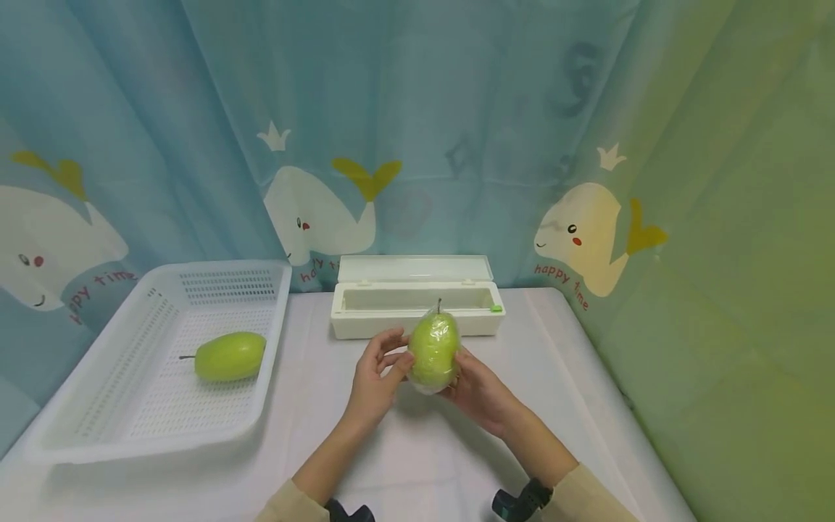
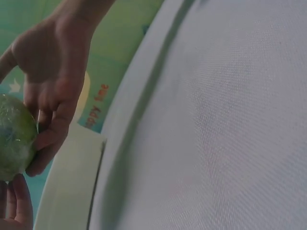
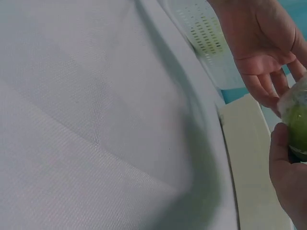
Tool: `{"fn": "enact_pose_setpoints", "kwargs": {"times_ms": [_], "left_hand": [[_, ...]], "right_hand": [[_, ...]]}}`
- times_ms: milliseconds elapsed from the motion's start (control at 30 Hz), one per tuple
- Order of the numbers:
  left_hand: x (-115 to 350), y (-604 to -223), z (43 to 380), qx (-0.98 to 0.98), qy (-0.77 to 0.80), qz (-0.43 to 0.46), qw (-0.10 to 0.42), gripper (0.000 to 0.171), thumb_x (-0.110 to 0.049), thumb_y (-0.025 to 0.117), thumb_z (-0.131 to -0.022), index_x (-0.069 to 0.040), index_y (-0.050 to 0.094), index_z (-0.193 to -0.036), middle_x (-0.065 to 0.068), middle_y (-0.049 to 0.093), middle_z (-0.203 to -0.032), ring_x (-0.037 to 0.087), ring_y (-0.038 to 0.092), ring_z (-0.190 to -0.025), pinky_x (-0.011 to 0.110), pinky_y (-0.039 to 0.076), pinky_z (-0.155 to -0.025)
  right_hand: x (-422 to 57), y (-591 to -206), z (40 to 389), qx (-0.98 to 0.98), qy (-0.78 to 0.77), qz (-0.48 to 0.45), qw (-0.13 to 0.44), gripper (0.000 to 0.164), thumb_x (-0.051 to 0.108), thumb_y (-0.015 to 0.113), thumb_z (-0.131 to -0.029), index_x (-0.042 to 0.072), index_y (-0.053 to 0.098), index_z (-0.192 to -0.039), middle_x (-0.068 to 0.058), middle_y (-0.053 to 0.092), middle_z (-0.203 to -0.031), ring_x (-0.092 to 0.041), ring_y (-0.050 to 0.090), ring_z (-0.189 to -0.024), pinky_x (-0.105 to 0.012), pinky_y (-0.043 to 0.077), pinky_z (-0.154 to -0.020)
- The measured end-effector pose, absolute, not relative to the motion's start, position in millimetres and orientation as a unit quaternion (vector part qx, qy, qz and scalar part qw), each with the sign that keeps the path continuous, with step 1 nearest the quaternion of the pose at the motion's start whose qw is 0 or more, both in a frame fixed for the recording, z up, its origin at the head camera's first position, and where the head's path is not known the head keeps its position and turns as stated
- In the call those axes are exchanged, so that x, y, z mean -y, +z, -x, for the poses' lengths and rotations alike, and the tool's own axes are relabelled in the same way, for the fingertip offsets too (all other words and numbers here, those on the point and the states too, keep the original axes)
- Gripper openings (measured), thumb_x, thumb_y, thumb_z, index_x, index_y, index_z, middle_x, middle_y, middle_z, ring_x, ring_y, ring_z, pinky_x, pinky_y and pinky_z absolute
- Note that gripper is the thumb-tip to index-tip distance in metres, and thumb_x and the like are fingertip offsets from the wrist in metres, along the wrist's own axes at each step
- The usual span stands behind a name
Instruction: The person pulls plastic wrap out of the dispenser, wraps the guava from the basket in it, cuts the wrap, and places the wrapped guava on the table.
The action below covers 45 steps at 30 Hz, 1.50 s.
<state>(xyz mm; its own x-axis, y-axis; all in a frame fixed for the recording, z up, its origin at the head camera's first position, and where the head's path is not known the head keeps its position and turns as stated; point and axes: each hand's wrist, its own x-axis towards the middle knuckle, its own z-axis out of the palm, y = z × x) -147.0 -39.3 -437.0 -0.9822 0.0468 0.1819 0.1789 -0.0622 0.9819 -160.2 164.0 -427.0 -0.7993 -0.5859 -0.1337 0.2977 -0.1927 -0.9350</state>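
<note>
A green pear (image 1: 434, 348) in shiny clear film is held up in front of me, its dark stem upward. My left hand (image 1: 380, 371) pinches its left side with thumb and fingers. My right hand (image 1: 481, 391) grips it from the lower right, the fingers partly hidden behind it. In the left wrist view the wrapped pear (image 2: 14, 136) sits at the left edge between both hands. The right wrist view catches part of the pear (image 3: 298, 124) at its right edge. Behind the pear stands a white wrap box (image 1: 417, 326) with its lid raised and a small green slider (image 1: 496, 309).
On the left stands a white perforated basket (image 1: 277, 348) with a bare green pear (image 1: 230, 357) lying in it. A white cloth covers the table (image 1: 541, 377). A whale-print curtain (image 1: 443, 145) hangs behind, with green fabric (image 1: 737, 348) on the right.
</note>
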Motion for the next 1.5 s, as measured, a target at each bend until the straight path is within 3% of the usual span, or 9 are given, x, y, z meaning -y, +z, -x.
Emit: {"fn": "enact_pose_setpoints", "kwargs": {"times_ms": [200,567,733,1000,1233,1500], "left_hand": [[37.6,-441.3,146.2,0.687,-0.722,0.080,0.023,0.036,-0.022,0.065,-0.098,-0.007,0.057,-0.129,0.012,0.054,-0.133,0.025,0.062,-0.110,0.028,0.058,-0.083],[27.2,-441.5,146.6,0.692,-0.713,0.110,-0.035,0.038,-0.023,0.061,-0.100,-0.008,0.058,-0.135,0.011,0.058,-0.137,0.028,0.062,-0.117,0.037,0.058,-0.087],[16.3,-441.1,148.9,0.672,-0.727,0.130,-0.059,0.037,-0.017,0.059,-0.101,-0.004,0.057,-0.136,0.015,0.056,-0.139,0.030,0.062,-0.119,0.042,0.058,-0.087],[-10.4,-438.9,154.9,0.650,-0.744,0.128,-0.089,0.039,-0.018,0.056,-0.103,0.000,0.055,-0.137,0.017,0.054,-0.142,0.031,0.061,-0.121,0.038,0.058,-0.089],[-37.7,-435.0,159.5,0.640,-0.749,0.121,-0.121,0.040,-0.020,0.054,-0.103,0.000,0.055,-0.138,0.017,0.052,-0.144,0.029,0.059,-0.122,0.037,0.057,-0.091],[-66.5,-435.2,165.9,0.638,-0.744,0.105,-0.172,0.041,-0.028,0.056,-0.103,-0.006,0.058,-0.137,0.010,0.055,-0.141,0.023,0.062,-0.119,0.033,0.055,-0.093]], "right_hand": [[-165.9,-431.3,159.1,-0.577,-0.768,0.090,0.261,0.063,0.028,0.038,-0.101,0.013,0.010,-0.156,-0.012,0.036,-0.145,-0.019,0.046,-0.126,-0.035,0.041,-0.105],[-185.6,-435.2,155.1,-0.592,-0.771,0.063,0.228,0.049,0.025,0.039,-0.101,0.011,0.022,-0.145,-0.007,0.040,-0.137,-0.020,0.055,-0.119,-0.035,0.044,-0.102],[-200.3,-436.5,153.8,-0.596,-0.770,0.052,0.220,0.049,0.025,0.039,-0.101,0.012,0.023,-0.146,-0.007,0.036,-0.141,-0.021,0.055,-0.121,-0.037,0.043,-0.104],[-229.0,-435.1,153.8,-0.603,-0.764,0.055,0.223,0.054,0.028,0.034,-0.102,0.012,0.018,-0.152,-0.001,0.034,-0.143,-0.019,0.052,-0.125,-0.038,0.037,-0.110],[-254.5,-434.9,152.0,-0.611,-0.763,0.017,0.210,0.049,0.027,0.032,-0.103,0.013,0.019,-0.148,-0.004,0.024,-0.146,-0.021,0.048,-0.124,-0.029,0.046,-0.100],[-284.9,-433.0,150.6,-0.616,-0.761,-0.022,0.201,0.040,0.032,0.034,-0.104,0.018,0.022,-0.140,-0.005,0.029,-0.141,-0.020,0.053,-0.118,-0.034,0.049,-0.098]]}}
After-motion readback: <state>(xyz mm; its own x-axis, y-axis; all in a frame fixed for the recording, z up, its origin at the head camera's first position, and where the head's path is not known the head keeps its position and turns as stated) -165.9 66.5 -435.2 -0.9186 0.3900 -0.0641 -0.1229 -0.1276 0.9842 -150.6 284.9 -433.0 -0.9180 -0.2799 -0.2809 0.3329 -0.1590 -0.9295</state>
